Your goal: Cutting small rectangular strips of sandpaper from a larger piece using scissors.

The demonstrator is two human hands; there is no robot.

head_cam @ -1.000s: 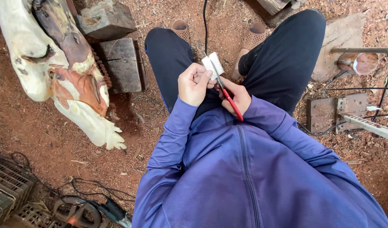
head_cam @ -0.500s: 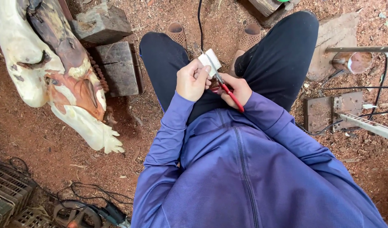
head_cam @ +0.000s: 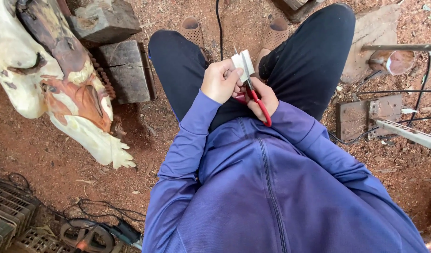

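1. Dark crates (head_cam: 9,213) at 8 o'clock, slatted, contents not readable.
2. Carved wood sculpture (head_cam: 51,79) at 10 o'clock: pale smooth body, orange-brown rough patches.
3. Wooden blocks (head_cam: 124,70) at 11 o'clock, grey, squared, weathered; ground is red dirt with wood chips.
4. My left hand (head_cam: 220,80) is clenched on a small white sheet (head_cam: 241,63), flat and roughly rectangular, over my lap at 12 o'clock.
5. My right hand (head_cam: 262,98) grips red-handled scissors (head_cam: 253,89); metal blades lie across the sheet, long axis pointing to 11–12 o'clock, tips away from me.
6. Metal plates (head_cam: 368,117) at 3 o'clock, rusty, flat.
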